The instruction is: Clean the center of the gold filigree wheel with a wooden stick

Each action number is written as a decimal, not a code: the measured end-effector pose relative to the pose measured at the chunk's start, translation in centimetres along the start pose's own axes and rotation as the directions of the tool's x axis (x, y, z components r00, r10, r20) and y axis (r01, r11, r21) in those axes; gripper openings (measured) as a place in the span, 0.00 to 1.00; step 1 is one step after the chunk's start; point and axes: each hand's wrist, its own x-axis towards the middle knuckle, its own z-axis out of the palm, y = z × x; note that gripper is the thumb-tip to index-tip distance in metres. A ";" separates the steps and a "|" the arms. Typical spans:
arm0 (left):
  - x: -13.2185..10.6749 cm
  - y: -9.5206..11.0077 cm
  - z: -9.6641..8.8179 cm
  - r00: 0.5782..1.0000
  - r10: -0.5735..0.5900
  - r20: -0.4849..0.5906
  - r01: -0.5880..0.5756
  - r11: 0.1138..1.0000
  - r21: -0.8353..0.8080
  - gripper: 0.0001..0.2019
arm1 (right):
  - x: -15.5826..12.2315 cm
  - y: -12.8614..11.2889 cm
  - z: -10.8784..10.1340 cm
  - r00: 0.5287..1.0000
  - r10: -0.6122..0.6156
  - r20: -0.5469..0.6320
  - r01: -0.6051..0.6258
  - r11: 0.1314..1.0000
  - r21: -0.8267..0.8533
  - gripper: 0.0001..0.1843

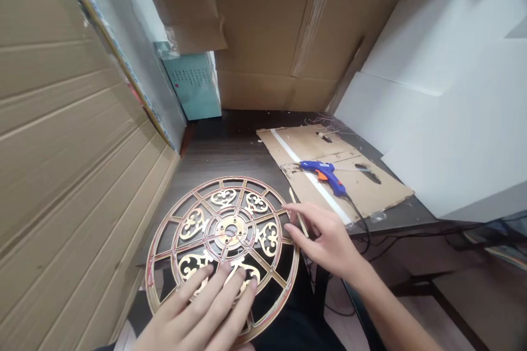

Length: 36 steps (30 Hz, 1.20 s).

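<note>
Round openwork wheel [244,228] lies at the tabletop's [218,148] near edge, near side overhanging it. Left hand [206,307] is flat over the near part, fingers slightly spread, fingertips by the hub, not gripping. Right hand [323,233] is at the right rim, thumb and forefinger a narrow gap apart; a thin stick [292,196] runs behind that forefinger, can't tell if it's held or just lying there.

Main risk: tipping. Pressing hard with the left hand on the overhang could lever the far rim up, and the wheel might slide off the near edge. Slim spokes and scroll inserts [269,239] look likely to bend or crack under uneven pressure; fingertips could also snag in the cutouts.

Blue glue gun [323,170] lies on the cardboard sheet [391,192], nozzle pointing left past the white strip. If hot, a rightward-reaching hand could get burned, or drips could mark the tabletop. Its cord [364,225] drops over the right-hand part of the near edge, close to the right forearm; catching it could drag the gun down.
</note>
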 end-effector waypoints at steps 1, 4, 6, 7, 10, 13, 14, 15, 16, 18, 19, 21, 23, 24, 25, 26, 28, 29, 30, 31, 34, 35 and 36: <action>0.9 -0.5 -0.2 0.999 -0.007 0.034 0.007 1.000 -0.005 0.33 | 0.4 -0.2 -0.3 1.000 0.001 0.020 -0.001 1.000 0.018 0.17; 2.4 -1.4 -0.4 0.969 -0.159 0.192 0.162 0.987 -0.001 0.55 | 1.7 -1.1 -0.5 0.996 0.009 0.087 -0.021 0.989 0.149 0.18; 2.5 -1.6 -0.1 0.937 -0.215 0.274 0.227 0.974 -0.014 0.62 | 2.4 -1.7 -0.2 0.991 0.017 0.130 -0.050 0.964 0.260 0.20; 2.4 -1.7 0.1 0.926 -0.225 0.302 0.244 0.969 -0.028 0.62 | 2.7 -1.9 0.0 0.990 0.021 0.141 -0.064 0.951 0.303 0.19; 2.3 -1.9 0.7 0.906 -0.254 0.339 0.299 0.950 -0.089 0.58 | 3.4 -2.1 0.7 0.989 0.034 0.141 -0.085 0.923 0.374 0.13; 2.8 -2.2 0.9 0.889 -0.281 0.363 0.352 0.924 -0.148 0.53 | 3.7 -2.0 1.4 0.992 0.047 0.113 -0.090 0.904 0.417 0.13; 3.1 -2.3 0.8 0.883 -0.285 0.373 0.366 0.916 -0.165 0.52 | 3.7 -2.0 1.7 0.994 0.051 0.101 -0.089 0.900 0.427 0.13; 3.4 -2.4 0.7 0.877 -0.292 0.381 0.380 0.908 -0.179 0.50 | 3.7 -2.0 1.9 0.994 0.055 0.094 -0.091 0.896 0.434 0.13; 3.7 -2.4 0.6 0.872 -0.297 0.388 0.392 0.900 -0.191 0.49 | 3.6 -2.0 2.2 0.994 0.061 0.095 -0.096 0.894 0.437 0.13; 4.1 -2.5 0.4 0.860 -0.309 0.406 0.416 0.886 -0.207 0.46 | 3.4 -2.0 2.6 0.991 0.070 0.113 -0.112 0.895 0.431 0.15; 4.2 -2.5 0.3 0.852 -0.314 0.419 0.428 0.878 -0.213 0.45 | 3.3 -2.0 2.8 0.990 0.071 0.120 -0.116 0.898 0.425 0.16; 4.2 -2.5 0.3 0.836 -0.324 0.442 0.453 0.863 -0.224 0.43 | 3.2 -1.9 3.1 0.990 0.064 0.123 -0.109 0.905 0.411 0.17; 4.2 -2.6 0.5 0.831 -0.333 0.445 0.466 0.853 -0.234 0.42 | 3.1 -1.8 3.2 0.991 0.053 0.124 -0.099 0.912 0.398 0.17; 4.2 -2.6 0.5 0.833 -0.332 0.442 0.466 0.852 -0.238 0.41 | 3.0 -1.8 3.2 0.990 0.048 0.131 -0.096 0.915 0.392 0.16; 4.1 -2.7 0.6 0.835 -0.330 0.441 0.464 0.853 -0.240 0.41 | 3.0 -1.8 3.2 0.989 0.040 0.140 -0.092 0.919 0.384 0.16; 4.2 -2.8 0.6 0.835 -0.324 0.444 0.459 0.855 -0.240 0.41 | 3.0 -1.7 3.2 0.989 0.031 0.146 -0.084 0.922 0.377 0.16; 4.2 -2.8 0.7 0.837 -0.312 0.449 0.450 0.860 -0.242 0.41 | 3.0 -1.7 3.2 0.989 0.013 0.151 -0.069 0.925 0.374 0.15; 4.3 -2.8 0.7 0.839 -0.308 0.449 0.445 0.862 -0.241 0.41 | 2.9 -1.7 3.2 0.988 0.006 0.152 -0.064 0.924 0.376 0.15; 4.3 -2.8 0.6 0.842 -0.304 0.446 0.440 0.865 -0.241 0.41 | 2.9 -1.8 3.1 0.988 0.003 0.156 -0.062 0.924 0.377 0.15; 4.3 -2.8 0.6 0.844 -0.302 0.442 0.436 0.867 -0.240 0.40 | 2.9 -1.8 3.0 0.987 0.002 0.162 -0.064 0.924 0.377 0.15; 4.2 -2.8 0.7 0.849 -0.303 0.432 0.428 0.875 -0.228 0.40 | 3.1 -1.9 2.8 0.982 0.008 0.188 -0.079 0.925 0.373 0.15; 4.1 -2.8 0.7 0.851 -0.303 0.428 0.425 0.877 -0.224 0.40 | 3.1 -2.0 2.7 0.981 0.009 0.193 -0.082 0.924 0.374 0.15; 4.0 -2.8 0.7 0.855 -0.300 0.424 0.419 0.881 -0.220 0.40 | 3.2 -2.0 2.6 0.981 0.008 0.193 -0.082 0.923 0.376 0.15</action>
